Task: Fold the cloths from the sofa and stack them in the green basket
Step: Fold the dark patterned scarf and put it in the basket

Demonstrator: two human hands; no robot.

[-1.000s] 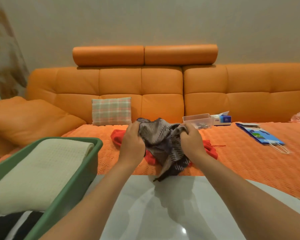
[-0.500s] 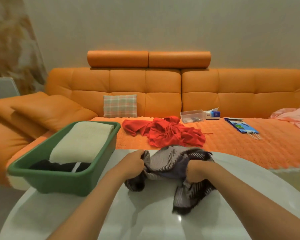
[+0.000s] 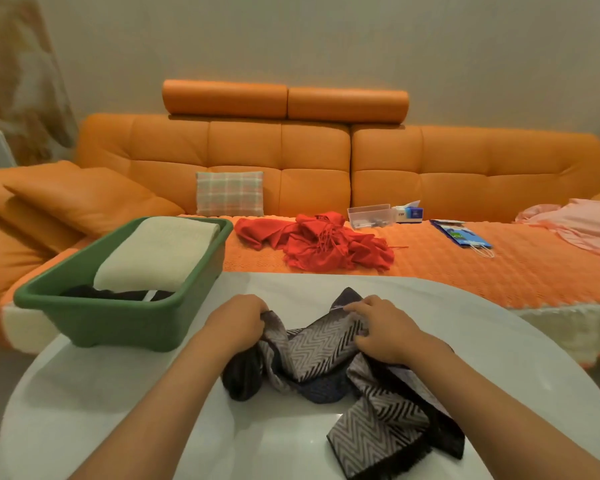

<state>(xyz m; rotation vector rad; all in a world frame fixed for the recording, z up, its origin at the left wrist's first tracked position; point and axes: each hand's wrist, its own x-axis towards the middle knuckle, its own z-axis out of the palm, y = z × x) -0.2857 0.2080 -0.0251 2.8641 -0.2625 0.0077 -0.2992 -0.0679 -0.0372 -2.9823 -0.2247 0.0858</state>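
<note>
Since half a second ago: grey-and-black zigzag fringed scarf (image 3: 326, 351) has come down onto the white glossy round desk (image 3: 118, 393), less bunched, one fringed end trailing toward the near edge. Both hands have spread farther apart.

Left hand (image 3: 238, 322): fingers curled round a bunched left end of the scarf, gripping it. Right hand (image 3: 381, 330): fingers bent, pinching the scarf's edge beside its raised far corner.

Green plastic basket (image 3: 118, 303) sits on the desk's left side, well apart from the scarf. It holds a folded cream knit cloth (image 3: 160, 251) on top of a dark cloth (image 3: 118, 292).

Orange leather sofa (image 3: 291, 161) behind the desk. On its seat: a crumpled red cloth (image 3: 319, 242) at centre, a pink cloth (image 3: 575, 223) far right. Also a plaid cushion (image 3: 230, 193), a clear plastic box (image 3: 369, 215) touching a tissue box (image 3: 409, 212), and a blue paper bag (image 3: 461, 233).
</note>
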